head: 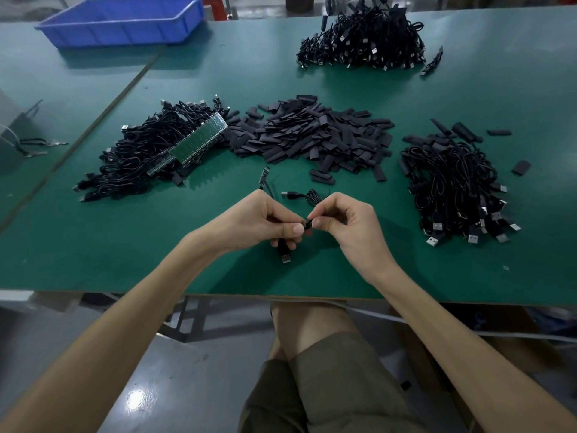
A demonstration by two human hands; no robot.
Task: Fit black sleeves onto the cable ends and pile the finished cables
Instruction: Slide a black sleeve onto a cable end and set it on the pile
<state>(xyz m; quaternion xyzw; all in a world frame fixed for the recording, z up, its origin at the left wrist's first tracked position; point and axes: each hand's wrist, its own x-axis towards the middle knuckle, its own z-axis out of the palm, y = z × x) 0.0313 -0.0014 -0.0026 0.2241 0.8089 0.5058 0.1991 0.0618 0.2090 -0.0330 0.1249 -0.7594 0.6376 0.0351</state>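
While your left hand (265,218) and right hand (343,220) both pinch thin black cable (307,225), count beyond: three tangled black cable piles (452,182), one flat black sleeve heap (312,135), one blue plastic tray (125,23).

Sleeve heap (312,135) mid-table (468,276), cable piles left (140,154), right (452,182), far behind (362,42), bin (125,20) far left.

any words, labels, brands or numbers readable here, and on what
No text can be read.
Blue plastic tray: no label shows.
Strip of green circuit boards: print too small to read.
Silver USB plugs in the right pile: blurred, no marks readable.
Thin black cable pinched by left hand and right hand: no print shows.
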